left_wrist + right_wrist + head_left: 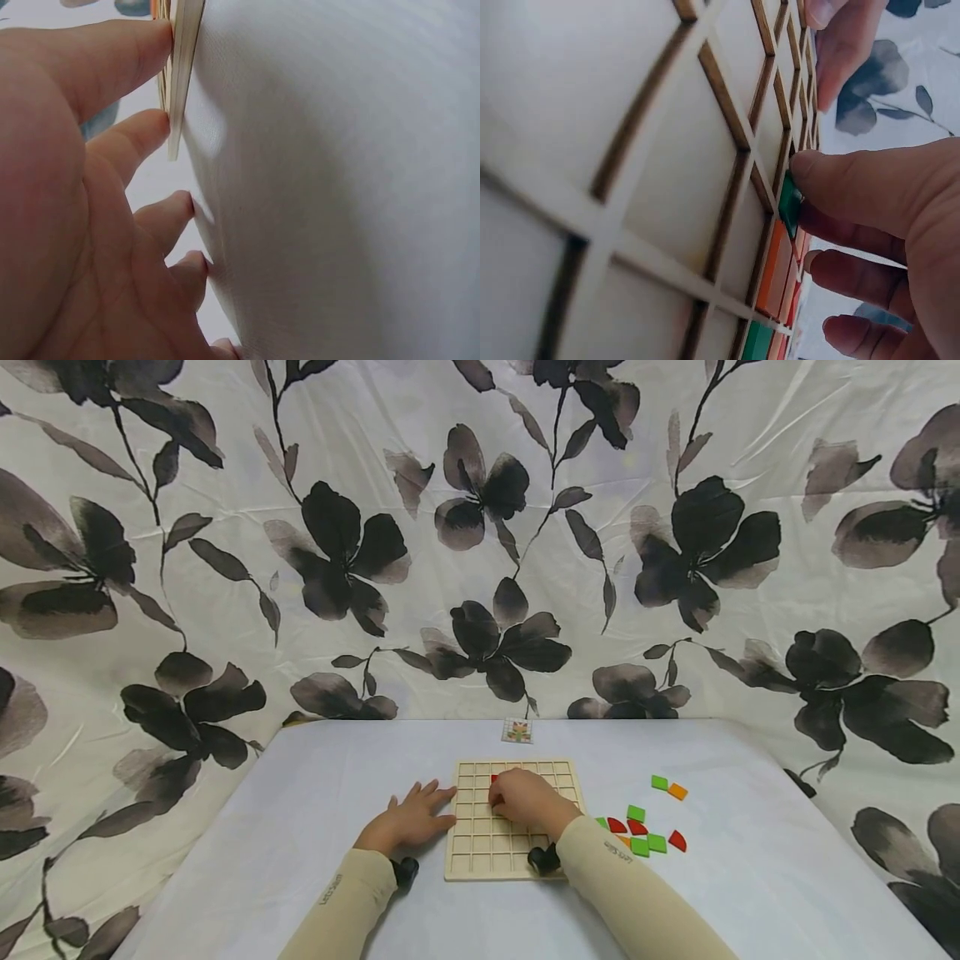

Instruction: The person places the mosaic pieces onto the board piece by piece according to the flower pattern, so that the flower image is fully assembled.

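Note:
A wooden grid board (482,844) lies on the table. My left hand (411,818) rests at its left side, fingers spread; in the left wrist view the thumb and index fingertips touch the board's edge (182,82). Over the board's upper middle, my right hand (532,799) pinches a green tile (789,199) between thumb and index finger, right at a grid cell. Just below it in the right wrist view sit an orange tile (772,262) and another green tile (757,342) in cells. A red tile (494,778) shows beside the right hand; the hand hides other cells.
Loose green, red and orange tiles lie right of the board, including a green tile (657,843), a red quarter-round tile (677,841) and an orange tile (677,792). A small pattern card (517,731) lies behind the board. A floral cloth (480,560) hangs behind the white table (300,877).

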A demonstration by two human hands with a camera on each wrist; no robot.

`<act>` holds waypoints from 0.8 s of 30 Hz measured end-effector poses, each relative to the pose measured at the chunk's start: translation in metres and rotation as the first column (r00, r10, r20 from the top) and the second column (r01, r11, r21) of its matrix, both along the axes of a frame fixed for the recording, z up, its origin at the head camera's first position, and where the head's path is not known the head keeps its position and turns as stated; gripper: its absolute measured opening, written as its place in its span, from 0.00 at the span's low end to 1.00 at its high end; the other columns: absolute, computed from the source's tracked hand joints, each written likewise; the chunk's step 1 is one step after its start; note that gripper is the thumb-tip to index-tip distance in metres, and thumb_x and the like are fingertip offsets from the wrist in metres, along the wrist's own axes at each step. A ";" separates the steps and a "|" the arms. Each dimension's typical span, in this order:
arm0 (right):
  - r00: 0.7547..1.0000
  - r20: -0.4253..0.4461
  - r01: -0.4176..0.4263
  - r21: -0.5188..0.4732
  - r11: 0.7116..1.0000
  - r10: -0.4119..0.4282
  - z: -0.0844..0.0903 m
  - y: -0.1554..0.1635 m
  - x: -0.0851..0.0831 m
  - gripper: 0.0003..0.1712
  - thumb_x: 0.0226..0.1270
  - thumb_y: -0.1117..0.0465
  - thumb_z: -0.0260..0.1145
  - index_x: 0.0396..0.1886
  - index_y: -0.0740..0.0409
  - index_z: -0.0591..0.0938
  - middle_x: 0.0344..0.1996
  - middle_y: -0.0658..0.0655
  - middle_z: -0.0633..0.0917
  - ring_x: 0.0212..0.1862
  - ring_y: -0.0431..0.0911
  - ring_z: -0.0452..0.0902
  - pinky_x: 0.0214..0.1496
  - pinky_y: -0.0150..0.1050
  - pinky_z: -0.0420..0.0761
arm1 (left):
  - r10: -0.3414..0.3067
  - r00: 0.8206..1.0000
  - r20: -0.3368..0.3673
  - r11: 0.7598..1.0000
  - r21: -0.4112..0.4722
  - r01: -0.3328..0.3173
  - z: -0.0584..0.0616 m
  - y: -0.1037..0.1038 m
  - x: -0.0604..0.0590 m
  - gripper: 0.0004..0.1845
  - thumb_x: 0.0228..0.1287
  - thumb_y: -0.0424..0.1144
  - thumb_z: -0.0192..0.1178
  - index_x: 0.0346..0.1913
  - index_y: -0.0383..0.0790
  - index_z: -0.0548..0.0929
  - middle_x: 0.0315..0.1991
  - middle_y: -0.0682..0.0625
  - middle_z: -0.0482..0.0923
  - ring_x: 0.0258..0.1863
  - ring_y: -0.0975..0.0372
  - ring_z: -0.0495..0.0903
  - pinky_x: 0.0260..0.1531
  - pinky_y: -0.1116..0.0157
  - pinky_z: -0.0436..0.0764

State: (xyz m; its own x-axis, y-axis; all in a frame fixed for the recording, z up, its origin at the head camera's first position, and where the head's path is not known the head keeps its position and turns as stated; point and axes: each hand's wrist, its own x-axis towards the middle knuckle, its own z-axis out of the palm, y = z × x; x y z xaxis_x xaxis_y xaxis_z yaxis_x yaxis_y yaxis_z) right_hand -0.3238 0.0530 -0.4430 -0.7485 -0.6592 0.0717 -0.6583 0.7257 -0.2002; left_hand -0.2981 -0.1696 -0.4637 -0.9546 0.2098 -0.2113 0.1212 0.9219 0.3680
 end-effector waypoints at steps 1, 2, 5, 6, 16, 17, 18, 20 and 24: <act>1.000 0.000 0.004 -0.003 1.000 -0.004 0.001 0.002 0.001 0.04 0.63 0.59 0.69 0.36 0.50 0.88 0.34 0.46 0.87 0.40 0.40 0.82 0.47 0.36 0.82 | -0.001 1.000 0.001 1.000 0.001 0.001 0.001 0.001 0.000 0.31 0.69 0.55 0.53 0.73 0.52 0.65 0.76 0.41 0.54 0.76 0.40 0.47 0.67 0.30 0.44; 1.000 0.000 0.006 -0.007 1.000 -0.006 0.002 0.004 0.003 0.04 0.63 0.59 0.69 0.36 0.50 0.88 0.35 0.46 0.87 0.40 0.41 0.82 0.46 0.37 0.82 | -0.001 1.000 0.004 1.000 -0.001 0.001 0.001 0.001 0.000 0.31 0.69 0.55 0.53 0.73 0.52 0.65 0.76 0.41 0.54 0.76 0.40 0.47 0.67 0.30 0.44; 1.000 -0.005 0.030 -0.021 0.999 -0.030 0.006 0.014 0.006 0.06 0.65 0.59 0.67 0.39 0.50 0.88 0.37 0.47 0.86 0.41 0.41 0.81 0.47 0.38 0.82 | 0.003 1.000 0.010 1.000 -0.001 -0.003 0.002 0.002 0.001 0.31 0.69 0.55 0.53 0.73 0.52 0.65 0.76 0.42 0.54 0.76 0.40 0.47 0.67 0.30 0.44; 0.999 -0.008 0.041 -0.024 0.999 -0.041 0.007 0.018 0.007 0.06 0.65 0.59 0.67 0.40 0.50 0.88 0.38 0.47 0.86 0.42 0.42 0.81 0.48 0.39 0.82 | 0.007 1.000 0.013 1.000 0.000 -0.007 0.002 0.002 0.001 0.31 0.69 0.55 0.53 0.73 0.53 0.64 0.76 0.42 0.54 0.76 0.40 0.46 0.67 0.30 0.44; 0.989 0.014 0.151 -0.035 0.988 -0.151 0.016 0.075 0.006 0.07 0.64 0.62 0.68 0.40 0.52 0.87 0.37 0.49 0.85 0.41 0.43 0.79 0.49 0.42 0.81 | 0.025 1.000 0.017 1.000 -0.001 -0.025 0.002 0.003 0.002 0.32 0.68 0.55 0.54 0.73 0.52 0.64 0.76 0.42 0.54 0.76 0.40 0.46 0.67 0.30 0.43; 0.984 0.029 0.176 -0.033 0.984 -0.175 0.016 0.081 0.005 0.07 0.64 0.62 0.68 0.41 0.52 0.87 0.38 0.48 0.85 0.42 0.43 0.79 0.50 0.42 0.80 | 0.026 0.999 0.018 1.000 -0.002 -0.026 0.002 0.003 0.002 0.32 0.68 0.55 0.54 0.73 0.52 0.64 0.76 0.42 0.54 0.76 0.40 0.46 0.67 0.30 0.43; 0.980 0.041 0.197 -0.030 0.980 -0.196 0.017 0.087 0.005 0.07 0.64 0.62 0.68 0.41 0.51 0.87 0.38 0.48 0.84 0.41 0.43 0.78 0.51 0.42 0.80 | 0.027 0.999 0.019 1.000 -0.004 -0.027 0.002 0.003 0.002 0.32 0.68 0.55 0.54 0.73 0.52 0.64 0.76 0.42 0.54 0.76 0.40 0.46 0.67 0.30 0.43; 0.969 0.067 0.239 -0.023 0.971 -0.237 0.019 0.099 0.005 0.08 0.64 0.63 0.68 0.41 0.51 0.87 0.38 0.47 0.84 0.41 0.42 0.78 0.52 0.43 0.80 | 0.026 0.999 0.019 1.000 -0.004 -0.026 0.001 0.003 0.002 0.32 0.68 0.55 0.54 0.73 0.52 0.64 0.76 0.42 0.54 0.76 0.40 0.46 0.67 0.30 0.43; 0.950 0.104 0.297 -0.008 0.955 -0.295 0.021 0.123 0.006 0.08 0.63 0.63 0.68 0.41 0.49 0.87 0.38 0.46 0.83 0.43 0.43 0.78 0.54 0.45 0.80 | 0.020 1.000 0.011 1.000 -0.010 -0.020 0.001 0.003 0.001 0.32 0.68 0.55 0.54 0.73 0.52 0.64 0.76 0.42 0.54 0.76 0.39 0.47 0.67 0.30 0.44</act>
